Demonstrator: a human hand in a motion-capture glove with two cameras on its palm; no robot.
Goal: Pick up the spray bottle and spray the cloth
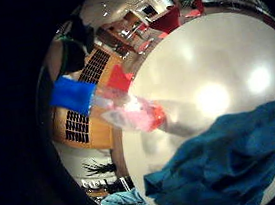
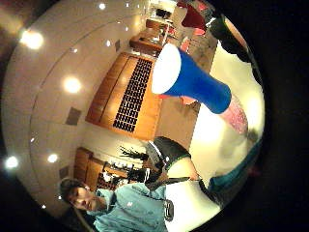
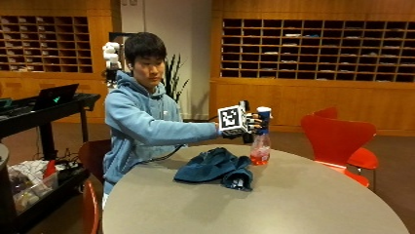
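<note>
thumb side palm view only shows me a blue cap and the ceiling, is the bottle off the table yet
Observer: No, in the outside view the spray bottle looks to stand upright on the table.
Operator: is the grip on it
Observer: Yes, the right hand curls round its neck, just under the cap.
Operator: where's the cloth
Observer: The blue cloth lies crumpled on the table beside the bottle, on the person's side.
</note>
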